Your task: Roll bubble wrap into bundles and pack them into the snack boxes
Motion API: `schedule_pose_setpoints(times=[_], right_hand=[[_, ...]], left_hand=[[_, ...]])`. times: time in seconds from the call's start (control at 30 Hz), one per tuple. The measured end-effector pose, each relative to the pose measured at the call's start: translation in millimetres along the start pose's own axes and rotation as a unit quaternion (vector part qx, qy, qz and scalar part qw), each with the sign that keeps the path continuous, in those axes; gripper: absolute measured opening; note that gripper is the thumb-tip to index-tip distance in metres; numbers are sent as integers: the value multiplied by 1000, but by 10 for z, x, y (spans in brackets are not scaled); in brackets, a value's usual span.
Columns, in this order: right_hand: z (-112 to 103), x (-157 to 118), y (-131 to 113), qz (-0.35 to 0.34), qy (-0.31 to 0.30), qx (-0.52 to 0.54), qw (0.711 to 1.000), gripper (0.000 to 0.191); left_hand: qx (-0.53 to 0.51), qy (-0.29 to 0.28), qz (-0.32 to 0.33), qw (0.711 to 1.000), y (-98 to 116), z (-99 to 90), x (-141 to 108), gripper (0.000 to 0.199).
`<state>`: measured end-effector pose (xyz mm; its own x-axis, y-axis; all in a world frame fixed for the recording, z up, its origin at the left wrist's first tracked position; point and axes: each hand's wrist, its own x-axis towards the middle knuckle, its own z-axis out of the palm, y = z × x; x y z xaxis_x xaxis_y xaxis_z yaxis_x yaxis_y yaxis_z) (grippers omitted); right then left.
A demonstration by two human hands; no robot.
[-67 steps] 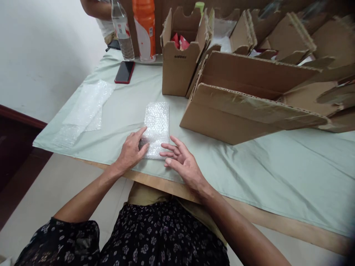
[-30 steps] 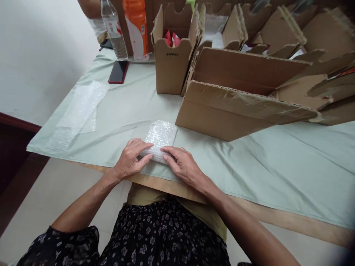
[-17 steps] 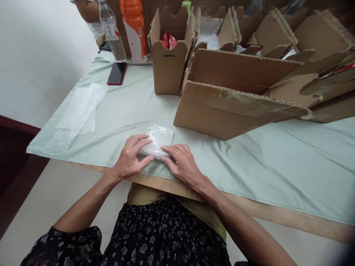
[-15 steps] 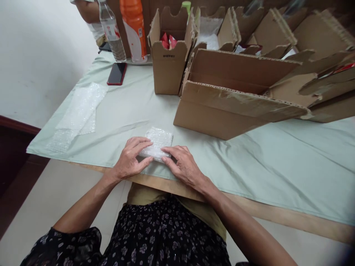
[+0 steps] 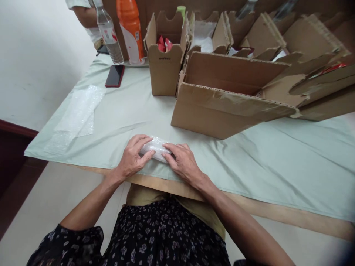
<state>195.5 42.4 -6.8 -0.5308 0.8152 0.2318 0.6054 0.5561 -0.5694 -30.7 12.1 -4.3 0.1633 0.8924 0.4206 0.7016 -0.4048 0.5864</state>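
Observation:
A small roll of clear bubble wrap (image 5: 156,147) lies near the table's front edge, between my two hands. My left hand (image 5: 135,155) grips its left end, thumb at the front and fingers over the top. At the right end, my right hand (image 5: 181,160) holds it the same way, with fingertips and thumb pressed on the plastic. Whatever may be inside the roll cannot be made out. Farther left, several flat bubble wrap sheets (image 5: 79,112) lie overlapping on the pale green cloth (image 5: 133,111).
Behind my hands stands a large open cardboard box (image 5: 205,112), with narrower cardboard bins (image 5: 165,75) in a row at the back. A phone (image 5: 114,76), a clear bottle (image 5: 111,40) and an orange bottle (image 5: 130,33) are at the back left. Another person's arm (image 5: 85,16) shows beyond.
The bubble wrap was a flat, squarish folded piece with its far part lying out; now it is rolled into a narrower bundle. Both hands have stayed at its ends.

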Motion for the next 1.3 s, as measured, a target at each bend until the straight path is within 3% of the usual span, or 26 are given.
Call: schedule_pose_setpoints(times=[0.17, 0.27, 0.33, 0.43, 0.5, 0.6, 0.73, 0.9, 1.0, 1.13, 1.2, 1.3], right_hand=[[-10, -60, -57, -37, 50, -81, 995, 34], [-5, -62, -63, -79, 32, -105, 991, 35], [-7, -32, -26, -56, 25, -83, 995, 30], [-36, 22, 62, 45, 50, 6, 998, 24], [-64, 39, 97, 109, 65, 88, 988, 25], [-88, 15, 60, 152, 73, 199, 965, 27], [-75, -62, -83, 116, 65, 236, 963, 23], [-96, -128, -140, 78, 37, 289, 953, 18], [-129, -157, -97, 86, 63, 313, 944, 21], [-164, -223, -57, 116, 32, 389, 913, 55], [-196, -270, -60, 121, 14, 419, 900, 53], [-302, -348, -65, 134, 56, 422, 895, 37]], left_hand=[[30, -11, 3, 999, -31, 51, -18, 23], [30, 18, -21, 999, -13, 90, 19, 27], [11, 63, -59, 996, 23, 98, 12, 32], [-67, 119, -145, 980, 111, 89, -68, 42], [-160, 110, -220, 956, 197, 88, -138, 46], [-323, 52, -311, 893, 365, 121, -185, 51], [-475, 53, -333, 813, 569, 217, -110, 58], [-541, 89, -346, 762, 666, 292, -10, 48], [-548, 108, -348, 753, 686, 295, 13, 47], [-553, 132, -334, 752, 746, 316, 58, 47], [-549, 137, -323, 759, 791, 349, 87, 46], [-532, 134, -304, 779, 863, 407, 126, 44]])
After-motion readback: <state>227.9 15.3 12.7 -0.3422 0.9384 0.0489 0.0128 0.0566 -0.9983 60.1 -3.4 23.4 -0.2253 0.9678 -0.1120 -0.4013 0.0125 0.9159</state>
